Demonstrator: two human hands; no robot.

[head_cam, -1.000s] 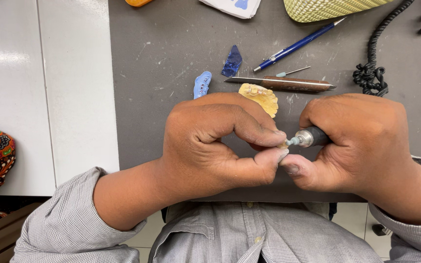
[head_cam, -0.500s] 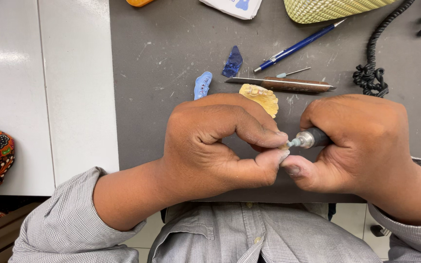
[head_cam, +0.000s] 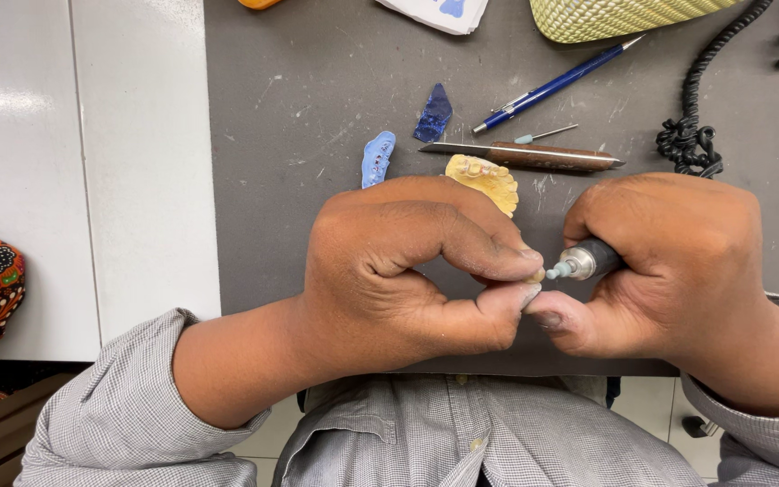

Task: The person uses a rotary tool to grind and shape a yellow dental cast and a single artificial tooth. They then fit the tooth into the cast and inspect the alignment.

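Grinding in progress — right hand (head_cam: 669,261) closed around rotary handpiece (head_cam: 585,261), left hand (head_cam: 407,266) pinching small yellowish piece (head_cam: 535,275) at bur tip, just below yellow dental cast (head_cam: 484,178) — next pass needing steady, light contact.

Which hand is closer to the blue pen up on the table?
Right. The right hand, gripping a small rotary tool, sits just below the blue pen; the left hand is lower and farther left.
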